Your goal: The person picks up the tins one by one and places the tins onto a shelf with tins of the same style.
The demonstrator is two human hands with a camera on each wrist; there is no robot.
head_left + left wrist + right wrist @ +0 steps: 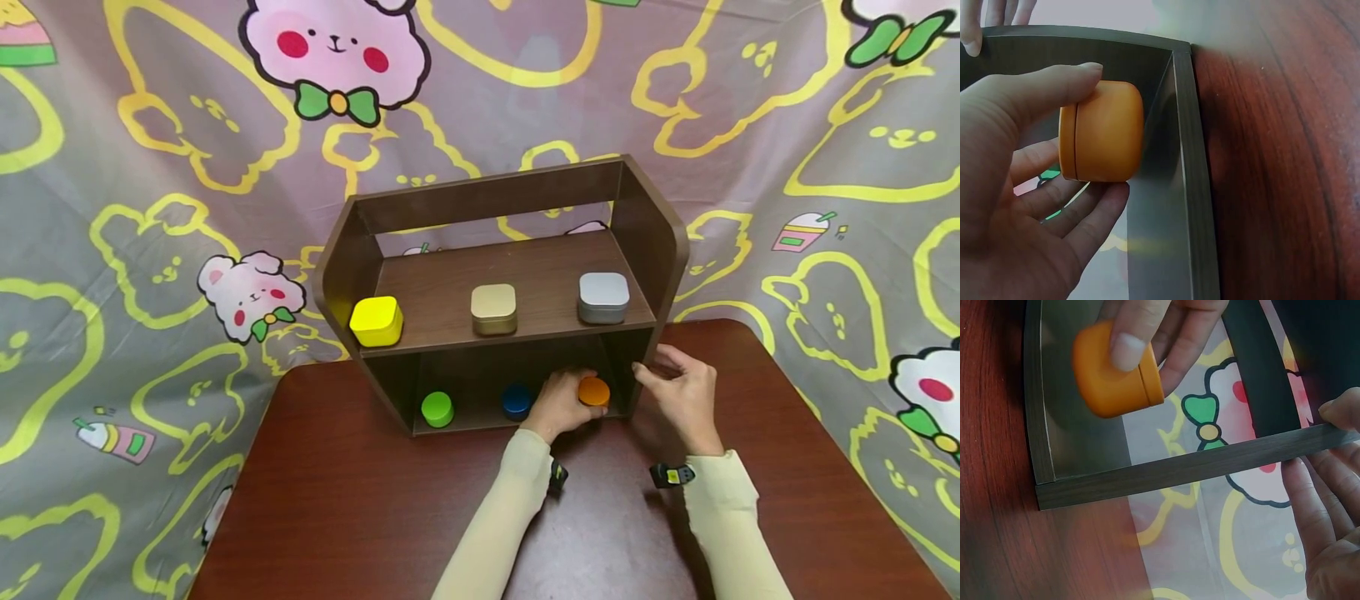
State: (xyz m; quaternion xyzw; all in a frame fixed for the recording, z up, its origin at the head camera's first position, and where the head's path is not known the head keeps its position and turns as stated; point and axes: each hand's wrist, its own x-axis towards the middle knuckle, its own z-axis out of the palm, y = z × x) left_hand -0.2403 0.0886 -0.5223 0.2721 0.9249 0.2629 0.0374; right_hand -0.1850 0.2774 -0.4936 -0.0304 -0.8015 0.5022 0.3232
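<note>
My left hand (558,404) holds an orange round lidded tin (594,392) at the right end of the shelf unit's lower compartment. In the left wrist view, the thumb lies on one side of the tin (1107,131) and the fingers on the other, with a gap between its base and the bottom board. Thumb inside and fingers outside, my right hand (686,400) pinches the edge of the right side panel (1179,465) of the brown shelf unit (487,190). A blue round tin (517,402) stands just left of my left hand, partly covered by it.
Further left in the lower compartment is a green round tin (437,409). Along the upper shelf stand a yellow tin (377,322), a gold tin (494,309) and a silver tin (603,297). The unit stands on a reddish-brown table (360,508) before a patterned cloth (480,75).
</note>
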